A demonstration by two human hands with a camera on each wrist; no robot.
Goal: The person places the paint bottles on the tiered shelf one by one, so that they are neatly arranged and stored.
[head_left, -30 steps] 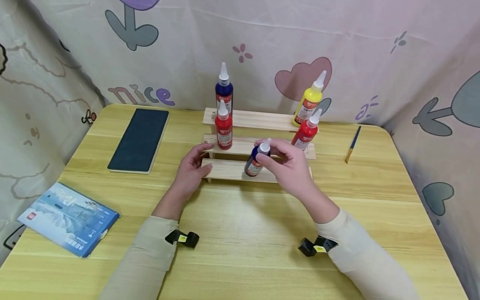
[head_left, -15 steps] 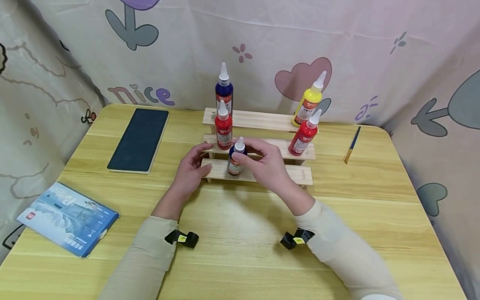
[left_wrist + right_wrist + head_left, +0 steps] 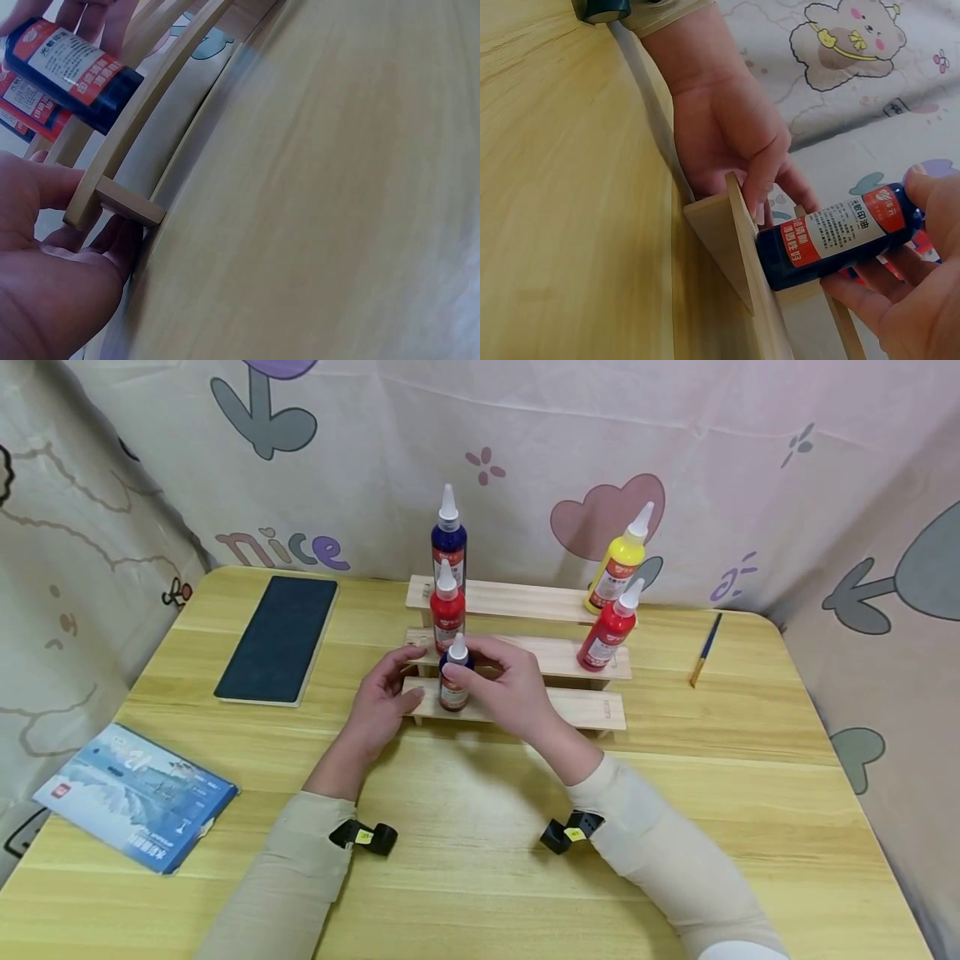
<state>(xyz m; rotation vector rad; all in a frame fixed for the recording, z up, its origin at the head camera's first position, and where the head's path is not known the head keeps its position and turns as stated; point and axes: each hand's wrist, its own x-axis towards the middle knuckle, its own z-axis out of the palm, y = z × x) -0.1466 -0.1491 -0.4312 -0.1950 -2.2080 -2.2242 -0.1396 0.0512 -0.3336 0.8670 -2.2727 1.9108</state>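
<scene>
My right hand [image 3: 517, 689] pinches a dark blue squeeze bottle [image 3: 453, 695] with a white pointed cap and a red-and-white label. The bottle stands upright near the left end of the lowest step of a wooden three-tier rack [image 3: 570, 704]. In the right wrist view, the bottle [image 3: 836, 234] has its base right at the step, thumb and fingers around its upper part. My left hand [image 3: 380, 703] grips the rack's left end; in the left wrist view its thumb lies by the lowest step [image 3: 139, 124] and its other fingers reach around the end support.
On the upper tiers stand another blue bottle [image 3: 448, 545], a red bottle [image 3: 447, 610], a yellow bottle [image 3: 615, 572] and a second red bottle [image 3: 609, 633]. A dark notebook [image 3: 277, 639] and a blue packet [image 3: 138, 797] lie left; a paintbrush [image 3: 706, 650] lies right.
My right hand has slid leftward with the blue bottle, from the middle of the lowest step to near its left end, and the bottle is more upright. The left hand has stayed put.
</scene>
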